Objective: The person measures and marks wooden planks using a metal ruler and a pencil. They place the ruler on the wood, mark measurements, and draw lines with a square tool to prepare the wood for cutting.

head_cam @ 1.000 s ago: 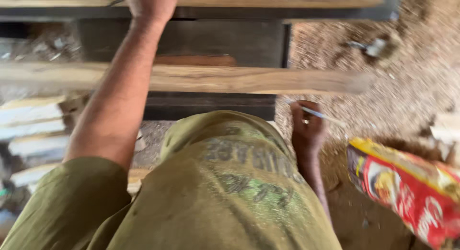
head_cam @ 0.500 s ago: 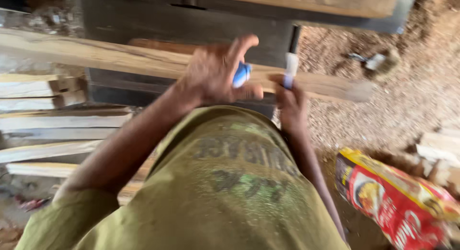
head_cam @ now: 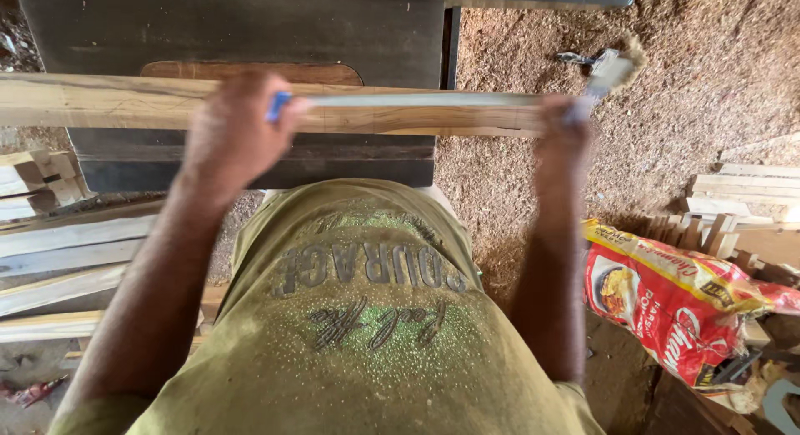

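A long pale wooden plank (head_cam: 100, 102) lies across a dark machine table (head_cam: 250, 27) in front of me. My left hand (head_cam: 229, 135) is closed around a blue tape measure case (head_cam: 277, 106) on top of the plank. Its silvery blade (head_cam: 417, 100) runs to the right along the plank. My right hand (head_cam: 562, 135) grips the blade's far end at the plank's right end. Both hands are blurred, and a pale slim object at the right fingertips is too blurred to identify.
Sawdust (head_cam: 667, 110) covers the floor on the right, with a small tool (head_cam: 604, 66) lying in it. A red and yellow bag (head_cam: 675, 302) lies at my right side. Cut wooden slats are stacked at the left (head_cam: 67, 252) and right (head_cam: 742, 193).
My left hand came down from the upper board to the plank with the blue case. The two hands then moved apart, and the blade is now stretched out along the plank.
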